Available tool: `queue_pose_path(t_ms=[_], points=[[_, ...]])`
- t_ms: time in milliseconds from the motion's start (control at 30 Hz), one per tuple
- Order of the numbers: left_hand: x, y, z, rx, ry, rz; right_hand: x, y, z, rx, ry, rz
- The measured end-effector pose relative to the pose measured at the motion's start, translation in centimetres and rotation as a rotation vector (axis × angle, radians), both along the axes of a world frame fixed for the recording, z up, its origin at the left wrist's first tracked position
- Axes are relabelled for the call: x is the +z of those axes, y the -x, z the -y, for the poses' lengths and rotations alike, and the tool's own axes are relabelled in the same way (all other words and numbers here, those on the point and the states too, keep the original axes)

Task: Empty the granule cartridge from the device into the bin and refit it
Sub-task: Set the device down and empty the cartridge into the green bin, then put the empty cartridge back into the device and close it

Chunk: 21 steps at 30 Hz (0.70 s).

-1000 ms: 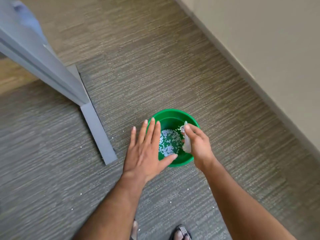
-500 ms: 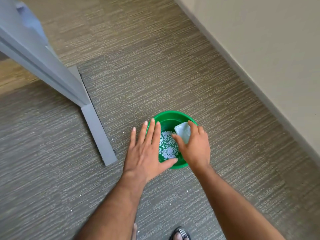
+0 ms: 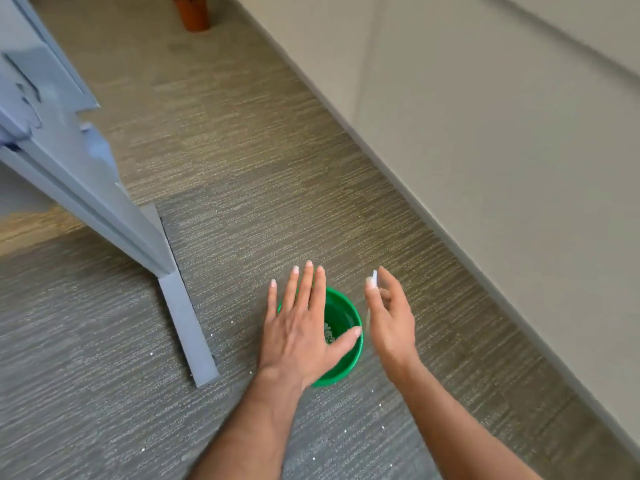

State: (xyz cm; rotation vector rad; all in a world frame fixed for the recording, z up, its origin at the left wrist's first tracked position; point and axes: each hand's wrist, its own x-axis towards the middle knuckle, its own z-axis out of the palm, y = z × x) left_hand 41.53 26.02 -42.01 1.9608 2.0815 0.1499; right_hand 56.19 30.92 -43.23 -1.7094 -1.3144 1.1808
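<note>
- bin [image 3: 349, 327]: green, round, open-topped, standing on the carpet [image 3: 242, 209] at lower centre; its left half is hidden under the left hand.
- granules [image 3: 328, 333]: small white beads, a patch of them visible inside the bin between the left hand's index finger and thumb; the rest of the bin's floor is covered from view.
- left hand [image 3: 301, 327]: flat, palm down, fingers spread and straight, held over the left part of the bin; the thumb tip reaches across toward the bin's right rim. whether it touches the rim cannot be told. it holds nothing.
- right hand [image 3: 391, 320]: just right of the bin, edge-on to the camera, fingers loosely curled; thumb and forefinger pinch the cartridge at its upper end.
- cartridge [image 3: 374, 279]: pale, translucent, seen nearly edge-on as a thin blurred sliver at the right fingertips, above and just beside the bin's right rim, apart from the bin. its contents cannot be told.
- stray granules [image 3: 231, 322]: scattered white beads on the carpet, left of the bin and near the forearms.
- device [image 3: 65, 147]: grey-blue panelled body at upper left, its narrow foot [image 3: 187, 327] lying on the carpet, well apart from the bin.
- wall [image 3: 502, 140]: beige, running diagonally along the right.
- pot [image 3: 194, 12]: orange-brown, at the top edge, far from the hands.
</note>
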Motion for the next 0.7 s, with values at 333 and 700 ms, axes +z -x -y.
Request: queue_pose_path(t_ms=[333,700], points=[[26.0,0.1,-6.1,0.008,-0.328,0.048,29.4,-0.3,-4.8,-0.217,0.235,-0.935],[49.5,8.9,-2.1,0.164,-0.476,0.012,52.3,8.3,-2.1,0.031,0.276,-1.148]])
